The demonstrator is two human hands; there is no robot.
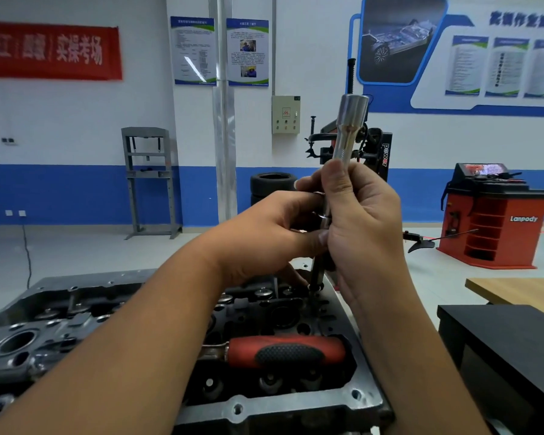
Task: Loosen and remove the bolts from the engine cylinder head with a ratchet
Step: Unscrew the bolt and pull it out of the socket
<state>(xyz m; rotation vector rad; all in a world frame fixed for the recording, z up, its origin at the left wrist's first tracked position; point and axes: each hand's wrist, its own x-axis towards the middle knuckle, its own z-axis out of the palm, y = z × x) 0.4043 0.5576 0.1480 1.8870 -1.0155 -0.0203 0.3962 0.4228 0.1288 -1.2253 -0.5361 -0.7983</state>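
The dark engine cylinder head [76, 312] lies in front of me. The ratchet, with a red and black handle [286, 351], lies loose across the head, with no hand on it. My right hand [361, 227] grips a long silver socket extension [347, 130] held upright, socket end on top. My left hand [264, 233] pinches the shaft just below. A dark bolt shank [316, 274] hangs beneath both hands, its lower end at a hole in the head's far right corner. The joint between the extension and the bolt is hidden by my fingers.
A black box [500, 346] stands close on the right, with a wooden tabletop [522, 291] behind it. Farther off are an orange wheel balancer [496, 221], stacked tyres [272, 183], a tyre changer [374, 152] and a grey press frame [148, 180].
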